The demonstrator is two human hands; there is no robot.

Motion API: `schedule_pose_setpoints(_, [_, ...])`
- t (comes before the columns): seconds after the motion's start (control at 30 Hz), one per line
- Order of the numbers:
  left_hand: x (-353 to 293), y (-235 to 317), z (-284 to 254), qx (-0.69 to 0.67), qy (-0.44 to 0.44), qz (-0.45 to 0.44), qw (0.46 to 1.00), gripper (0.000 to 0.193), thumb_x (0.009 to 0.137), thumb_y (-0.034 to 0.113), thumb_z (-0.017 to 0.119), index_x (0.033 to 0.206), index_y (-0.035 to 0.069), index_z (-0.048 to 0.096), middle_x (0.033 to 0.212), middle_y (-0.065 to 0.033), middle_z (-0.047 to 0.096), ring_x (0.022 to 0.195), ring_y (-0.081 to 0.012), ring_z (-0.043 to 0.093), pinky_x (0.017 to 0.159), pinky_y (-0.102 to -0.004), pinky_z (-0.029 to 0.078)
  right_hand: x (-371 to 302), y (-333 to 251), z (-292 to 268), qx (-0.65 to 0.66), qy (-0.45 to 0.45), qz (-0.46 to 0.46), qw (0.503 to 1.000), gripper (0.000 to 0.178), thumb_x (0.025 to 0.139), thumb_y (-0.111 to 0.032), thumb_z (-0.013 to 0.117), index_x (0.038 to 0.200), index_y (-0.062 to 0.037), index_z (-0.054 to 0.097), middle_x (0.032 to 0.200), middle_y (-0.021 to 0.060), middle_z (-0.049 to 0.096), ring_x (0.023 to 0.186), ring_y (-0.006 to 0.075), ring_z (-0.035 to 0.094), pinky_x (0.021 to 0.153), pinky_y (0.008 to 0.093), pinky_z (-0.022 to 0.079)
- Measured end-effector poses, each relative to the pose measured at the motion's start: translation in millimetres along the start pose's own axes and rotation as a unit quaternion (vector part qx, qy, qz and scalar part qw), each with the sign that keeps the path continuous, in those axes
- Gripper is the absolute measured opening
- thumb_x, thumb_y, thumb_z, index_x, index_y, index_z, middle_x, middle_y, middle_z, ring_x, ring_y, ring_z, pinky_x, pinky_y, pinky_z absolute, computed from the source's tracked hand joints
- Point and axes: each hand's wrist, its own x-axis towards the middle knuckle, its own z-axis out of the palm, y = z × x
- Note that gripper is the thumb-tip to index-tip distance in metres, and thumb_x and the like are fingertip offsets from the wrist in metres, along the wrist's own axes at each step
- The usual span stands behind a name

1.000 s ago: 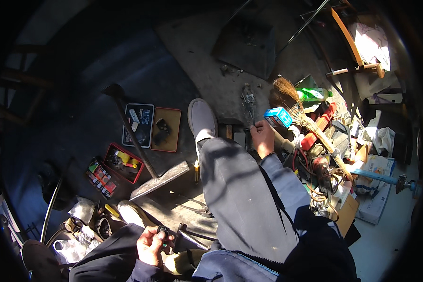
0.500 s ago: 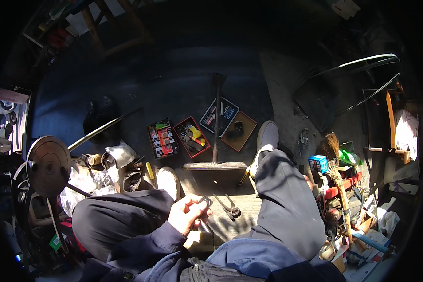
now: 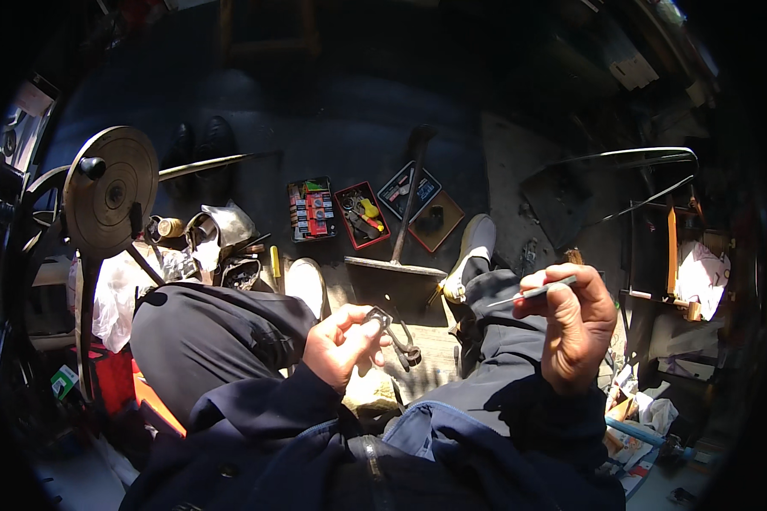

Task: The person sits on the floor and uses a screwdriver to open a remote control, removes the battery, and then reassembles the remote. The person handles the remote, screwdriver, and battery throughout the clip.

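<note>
Between the thumb and fingers of my left hand is a small dark ring-shaped piece; its exact kind is too small to make out. To the right, above my right thigh, my right hand pinches a slim pointed tool with a grey handle, its thin bright tip aimed left toward the other hand. A pair of pincers lies on the sunlit wooden board just right of my left hand, partly hidden by it. Below that hand sits a pale yellowish block.
Ahead stands a T-shaped metal stand. Beyond it are a box of small packets, a red tray of tools and a brown tray. A large round metal wheel rises at left; plastic bags lie beside it.
My right hand has come into clear view on the right, holding the pointed tool. My left hand keeps the small ring-shaped piece and sits slightly higher in view. The whole view has shifted.
</note>
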Motion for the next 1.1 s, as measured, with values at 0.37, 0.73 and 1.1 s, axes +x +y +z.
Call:
schedule_pose_setpoints(0.37, [6,-6,-11,0.018,-0.011,0.002,1.000,0.018,0.101,0.007,0.055,0.117,-0.002,0.058,0.092,-0.0109,0.070,0.065,-0.0127,0.065,0.049,-0.0200,0.044,-21,84,80,0.041,-0.043,0.142,0.988,0.015,0.095,0.002,0.065,0.109,0.0039,0.062,0.103,0.0141,0.072,0.092,0.0173,0.071,0.084,0.0303,0.058])
schedule_pose_setpoints(0.73, [8,2,-3,0.029,-0.007,-0.040,0.999,0.018,0.101,0.005,0.055,0.115,-0.004,0.059,0.094,-0.0086,0.069,0.073,-0.0102,0.063,0.065,-0.0244,0.052,-23,95,73,-0.038,-0.055,0.094,0.993,0.014,0.096,0.002,0.062,0.110,0.0049,0.060,0.103,0.0169,0.071,0.093,0.0214,0.070,0.087,0.0348,0.058])
schedule_pose_setpoints(1.1, [10,-7,2,0.058,0.000,-0.016,0.998,0.019,0.100,0.012,0.060,0.114,-0.001,0.061,0.089,-0.0081,0.070,0.063,-0.0110,0.064,0.050,-0.0189,0.042,-24,99,64,-0.094,-0.096,0.045,0.990,0.016,0.097,0.004,0.059,0.113,0.0049,0.060,0.104,0.0143,0.070,0.096,0.0189,0.068,0.089,0.0313,0.055])
